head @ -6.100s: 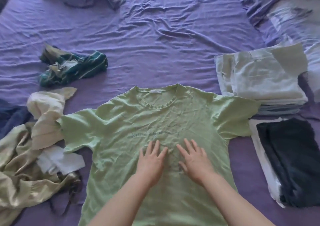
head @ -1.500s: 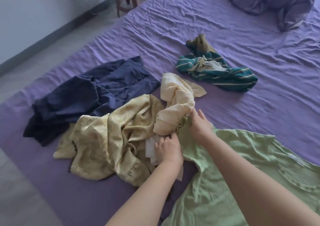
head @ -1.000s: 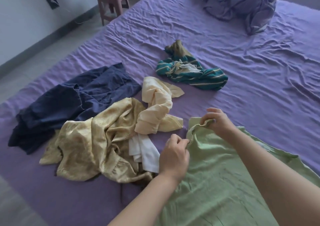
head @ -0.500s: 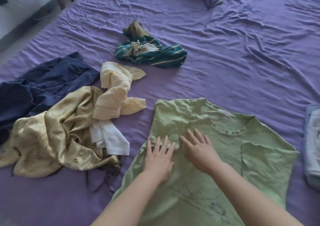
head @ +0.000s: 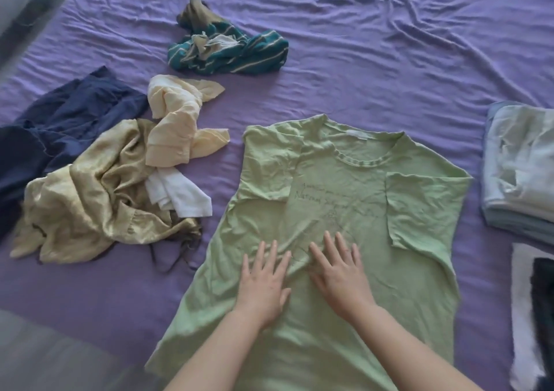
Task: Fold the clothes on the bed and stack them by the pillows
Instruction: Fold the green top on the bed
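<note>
Both hands, left [head: 261, 285] and right [head: 340, 275], flat with fingers spread on limp, light green shirt [head: 419, 285] at lower centre; best pinched at hem corners.

We find open purple sheet [head: 374, 60] across the far and middle of the bed, with only the teal striped garment [head: 230, 51] lying on it toward the left. The near left is obstructed by a loose heap: navy garment [head: 60, 126], gold satin garment [head: 90, 198], cream garment [head: 174, 126] and white cloth [head: 180, 195], overlapping one another. A bare strip of sheet separates this heap from the green T-shirt [head: 344, 195]. On the right edge, a folded pale stack [head: 518, 168] and a dark folded garment [head: 542, 300] stand near the shirt, leaving a narrow bare channel.
</note>
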A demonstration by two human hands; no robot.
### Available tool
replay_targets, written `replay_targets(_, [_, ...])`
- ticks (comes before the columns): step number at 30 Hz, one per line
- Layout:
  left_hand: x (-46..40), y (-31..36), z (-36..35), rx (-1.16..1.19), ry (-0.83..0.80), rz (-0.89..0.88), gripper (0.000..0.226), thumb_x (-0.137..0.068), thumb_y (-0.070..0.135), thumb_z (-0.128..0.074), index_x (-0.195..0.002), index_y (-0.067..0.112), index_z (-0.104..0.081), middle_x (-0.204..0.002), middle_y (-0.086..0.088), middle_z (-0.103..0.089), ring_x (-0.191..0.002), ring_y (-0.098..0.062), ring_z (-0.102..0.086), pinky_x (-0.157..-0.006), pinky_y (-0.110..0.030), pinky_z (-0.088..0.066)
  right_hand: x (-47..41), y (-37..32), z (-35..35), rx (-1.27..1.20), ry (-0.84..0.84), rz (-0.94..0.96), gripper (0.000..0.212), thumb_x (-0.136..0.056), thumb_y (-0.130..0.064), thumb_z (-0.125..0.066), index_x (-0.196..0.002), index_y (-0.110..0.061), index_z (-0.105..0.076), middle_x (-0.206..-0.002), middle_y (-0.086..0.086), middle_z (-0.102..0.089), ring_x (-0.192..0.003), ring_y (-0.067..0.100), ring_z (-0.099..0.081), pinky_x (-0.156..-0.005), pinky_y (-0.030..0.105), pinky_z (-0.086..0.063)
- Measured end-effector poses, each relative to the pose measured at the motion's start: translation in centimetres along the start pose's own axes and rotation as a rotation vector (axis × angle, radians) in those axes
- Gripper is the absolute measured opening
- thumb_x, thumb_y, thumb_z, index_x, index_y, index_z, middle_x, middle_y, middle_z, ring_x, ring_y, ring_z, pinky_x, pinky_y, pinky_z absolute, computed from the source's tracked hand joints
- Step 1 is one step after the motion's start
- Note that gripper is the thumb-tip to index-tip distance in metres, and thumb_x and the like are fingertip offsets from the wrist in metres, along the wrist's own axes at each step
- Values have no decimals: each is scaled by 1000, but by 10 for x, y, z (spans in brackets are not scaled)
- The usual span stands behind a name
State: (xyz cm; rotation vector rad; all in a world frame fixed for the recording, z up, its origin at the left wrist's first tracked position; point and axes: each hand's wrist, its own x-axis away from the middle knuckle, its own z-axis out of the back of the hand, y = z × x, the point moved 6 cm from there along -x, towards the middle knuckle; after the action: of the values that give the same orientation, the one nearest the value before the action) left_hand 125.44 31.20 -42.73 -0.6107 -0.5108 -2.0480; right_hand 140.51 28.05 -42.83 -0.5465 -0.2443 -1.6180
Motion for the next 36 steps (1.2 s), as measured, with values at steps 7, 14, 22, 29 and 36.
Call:
replay_targets(7, [57, 10, -39, -68, 38, -150, 66, -93, 51, -38, -150, 34, -8, -159, -3, 13, -146, -23, 13, -115, -48, 7, 99, -31, -20, -48, 162, -58, 65, -57, -49, -83, -115, -24, -68, -127, 13, -60, -118, 31, -57, -89, 50, -49])
replay_targets(14, [127, 0, -89, -219, -61, -337, 65, -92, 35, -45, -149, 31, -14, -160, -6, 9, -146, -25, 7, -115, -49, 0, 188, -83, -84, -35, 152, -115, 78, -40, -49, -87, -112, -25, -69, -121, 10, -64, -111, 28, -62, -87, 51, -50])
replay_targets(22, [171, 16, -122, -273, 227, -490, 51, -38, 26, -84, -89, 22, -74, -106, -10, -69, -108, -30, -64, -84, -57, -52, 226, -90, -133, -23, 233, -104, 67, -36, -30, -91, -99, -23, -70, -126, 9, -61, -117, 32, -57, -92, 59, -44])
replay_targets(29, [154, 28, -144, -181, 480, -346, 72, -46, 27, -85, -101, 17, -40, -117, -11, -37, -117, -32, -41, -94, -65, -41, 214, -95, -158, -55, 536, -196, 73, -46, -17, -87, -105, -19, -44, -128, 10, -52, -123, 33, -51, -103, 59, -26])
replay_targets(36, [166, 24, -129, -44, 495, -394, 44, -44, 12, -87, -85, 13, -70, -102, -17, -62, -103, -37, -61, -87, -64, -46, 219, -89, -157, -77, 540, -150, 71, -41, -26, -82, -105, -20, -53, -126, 9, -59, -123, 31, -52, -103, 58, -34])
